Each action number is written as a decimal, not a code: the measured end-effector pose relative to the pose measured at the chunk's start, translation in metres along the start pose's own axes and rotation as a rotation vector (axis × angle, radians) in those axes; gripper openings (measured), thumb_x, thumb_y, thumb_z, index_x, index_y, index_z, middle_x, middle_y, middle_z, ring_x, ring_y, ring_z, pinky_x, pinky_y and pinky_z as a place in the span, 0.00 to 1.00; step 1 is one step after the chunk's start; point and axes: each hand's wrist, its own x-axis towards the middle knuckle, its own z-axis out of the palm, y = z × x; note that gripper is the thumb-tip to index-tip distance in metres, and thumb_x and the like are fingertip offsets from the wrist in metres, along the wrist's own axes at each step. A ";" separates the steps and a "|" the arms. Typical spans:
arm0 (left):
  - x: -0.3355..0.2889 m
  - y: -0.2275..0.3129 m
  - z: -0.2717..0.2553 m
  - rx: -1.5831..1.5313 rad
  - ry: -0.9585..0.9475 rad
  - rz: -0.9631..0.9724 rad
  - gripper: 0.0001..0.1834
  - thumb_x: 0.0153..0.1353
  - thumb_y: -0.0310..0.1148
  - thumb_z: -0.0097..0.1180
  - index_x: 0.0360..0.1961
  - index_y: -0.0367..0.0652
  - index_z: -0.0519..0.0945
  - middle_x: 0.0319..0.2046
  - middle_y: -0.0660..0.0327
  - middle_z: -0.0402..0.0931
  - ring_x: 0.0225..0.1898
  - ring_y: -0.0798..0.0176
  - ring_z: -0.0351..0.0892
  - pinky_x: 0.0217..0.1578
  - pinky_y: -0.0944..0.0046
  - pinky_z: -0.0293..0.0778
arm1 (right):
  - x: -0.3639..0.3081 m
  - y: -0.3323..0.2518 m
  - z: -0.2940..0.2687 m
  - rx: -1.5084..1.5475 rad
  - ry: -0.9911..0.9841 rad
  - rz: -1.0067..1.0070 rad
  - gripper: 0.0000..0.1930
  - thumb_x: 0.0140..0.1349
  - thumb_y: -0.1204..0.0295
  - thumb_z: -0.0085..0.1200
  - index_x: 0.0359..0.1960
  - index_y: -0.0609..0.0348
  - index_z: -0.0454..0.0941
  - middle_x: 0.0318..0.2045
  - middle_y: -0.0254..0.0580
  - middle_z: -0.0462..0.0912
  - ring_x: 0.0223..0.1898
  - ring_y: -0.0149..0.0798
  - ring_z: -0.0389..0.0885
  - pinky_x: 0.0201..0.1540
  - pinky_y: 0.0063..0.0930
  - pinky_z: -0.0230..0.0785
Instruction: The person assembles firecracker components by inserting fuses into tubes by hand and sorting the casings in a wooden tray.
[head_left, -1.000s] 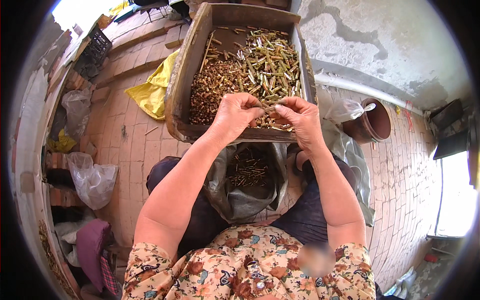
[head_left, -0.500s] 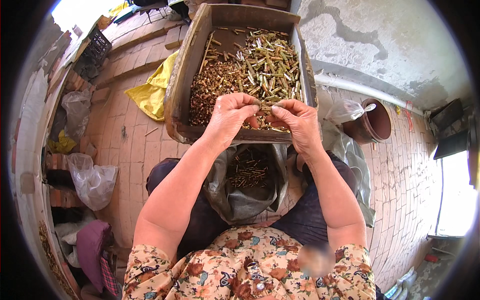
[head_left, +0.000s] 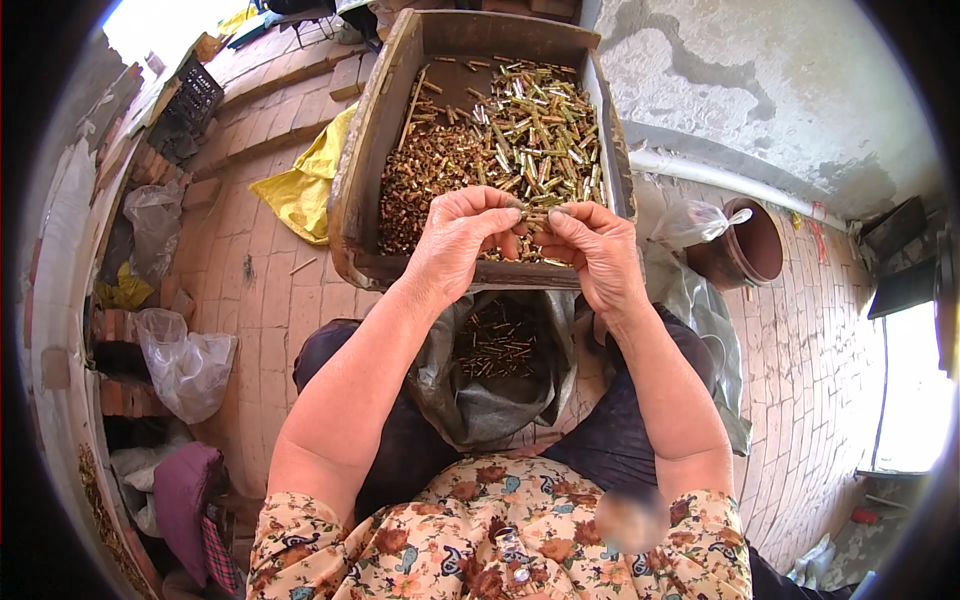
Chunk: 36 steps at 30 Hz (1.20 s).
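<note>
My left hand (head_left: 455,238) and my right hand (head_left: 600,248) meet over the near edge of a worn wooden tray (head_left: 362,165). Thumb and fingers of both are pinched on a small brass-coloured metal piece (head_left: 536,217), mostly hidden by the fingertips. Under and beyond them, the tray holds a heap of slim, shiny brass-coloured metal pieces (head_left: 545,130) on the right. Smaller, coppery metal bits (head_left: 430,165) are piled on the left. Between my knees, a grey-green sack (head_left: 440,390) gapes upward with several slim metal pieces (head_left: 497,347) inside.
A yellow sack (head_left: 305,185) lies left of the tray on the brick floor (head_left: 270,330). To the right stands a brown bucket (head_left: 745,250) with a clear plastic bag (head_left: 690,222) beside it. Another plastic bag (head_left: 180,360) and a purple cushion (head_left: 185,500) are at the far left.
Both hands stay in almost the same place over the tray, fingertips still together. Only slight shifts of the fingers and arms show.
</note>
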 end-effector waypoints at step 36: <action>-0.009 -0.006 -0.007 -0.153 -0.145 -0.044 0.04 0.57 0.24 0.55 0.34 0.36 0.77 0.21 0.58 0.76 0.17 0.66 0.75 0.18 0.73 0.71 | -0.003 0.005 -0.008 0.053 -0.163 0.059 0.03 0.55 0.76 0.57 0.31 0.62 0.78 0.26 0.37 0.80 0.28 0.32 0.81 0.30 0.22 0.77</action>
